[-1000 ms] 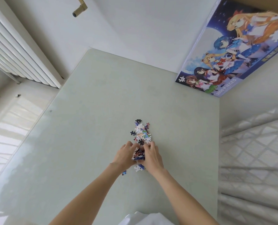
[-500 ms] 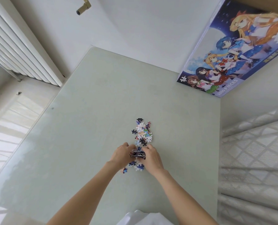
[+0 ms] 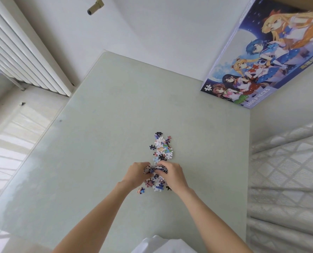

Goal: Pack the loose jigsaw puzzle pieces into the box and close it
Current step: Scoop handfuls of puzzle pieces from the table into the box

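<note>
Pieces (image 3: 155, 169) seemingly higher between hands.

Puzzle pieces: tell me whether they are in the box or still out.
Out. The puzzle pieces lie on the table; both hands grip a bunch, apart from the box.

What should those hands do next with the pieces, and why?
Probably lift the bunch of pieces pinched between the left hand and right hand and carry it toward the box at the table's far right corner; more pieces stay loose.

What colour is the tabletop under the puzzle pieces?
Pale grey-green, plain and glossy; the tabletop shows best in the head view.
</note>
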{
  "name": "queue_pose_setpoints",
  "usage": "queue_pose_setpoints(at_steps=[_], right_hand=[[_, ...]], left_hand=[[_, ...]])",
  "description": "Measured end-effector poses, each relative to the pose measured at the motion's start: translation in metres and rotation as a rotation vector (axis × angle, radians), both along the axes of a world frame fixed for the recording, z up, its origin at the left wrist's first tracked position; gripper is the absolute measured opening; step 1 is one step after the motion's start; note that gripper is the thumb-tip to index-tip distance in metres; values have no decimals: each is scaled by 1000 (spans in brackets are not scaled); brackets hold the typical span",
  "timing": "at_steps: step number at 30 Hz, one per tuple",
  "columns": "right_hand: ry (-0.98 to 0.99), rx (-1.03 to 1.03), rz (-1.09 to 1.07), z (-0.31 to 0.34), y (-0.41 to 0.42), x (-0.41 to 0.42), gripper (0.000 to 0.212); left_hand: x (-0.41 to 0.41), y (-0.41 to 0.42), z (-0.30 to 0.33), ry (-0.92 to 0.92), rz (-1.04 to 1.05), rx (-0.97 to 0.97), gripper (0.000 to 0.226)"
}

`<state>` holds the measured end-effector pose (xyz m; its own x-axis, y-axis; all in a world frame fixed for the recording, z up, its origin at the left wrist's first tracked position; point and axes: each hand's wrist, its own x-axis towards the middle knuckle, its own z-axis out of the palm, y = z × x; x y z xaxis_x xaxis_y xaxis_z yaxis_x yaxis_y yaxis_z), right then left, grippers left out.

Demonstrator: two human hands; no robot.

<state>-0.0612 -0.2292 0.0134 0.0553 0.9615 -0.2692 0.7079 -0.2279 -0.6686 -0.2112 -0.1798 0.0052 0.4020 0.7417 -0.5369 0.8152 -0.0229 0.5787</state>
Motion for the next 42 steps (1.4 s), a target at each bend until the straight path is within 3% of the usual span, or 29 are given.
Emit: queue_pose_setpoints(at_steps=[11,18,25,29,33,38,42], right_hand=[[12,-52,-107,5,-1,9,32],[32,-98,-244,2,-3,19,35],[48,-119,-238,19,-3,38,32],[175,-128,-267,55,5,65,30],[443,-98,-335,113,23,108,9],[532,9,-369,200,68,180,12],[495,120,-404,255,120,250,31]], left_hand=[[2,2,2,-47,8,-14,16],[-6,2,0,-23,63,-34,8],[-6,11,13,-14,70,-6,12],[12,28,44,-114,54,20,7],[46,62,101,-279,16,111,2],[118,127,183,-439,-45,204,1],[193,187,238,-515,-101,262,9]])
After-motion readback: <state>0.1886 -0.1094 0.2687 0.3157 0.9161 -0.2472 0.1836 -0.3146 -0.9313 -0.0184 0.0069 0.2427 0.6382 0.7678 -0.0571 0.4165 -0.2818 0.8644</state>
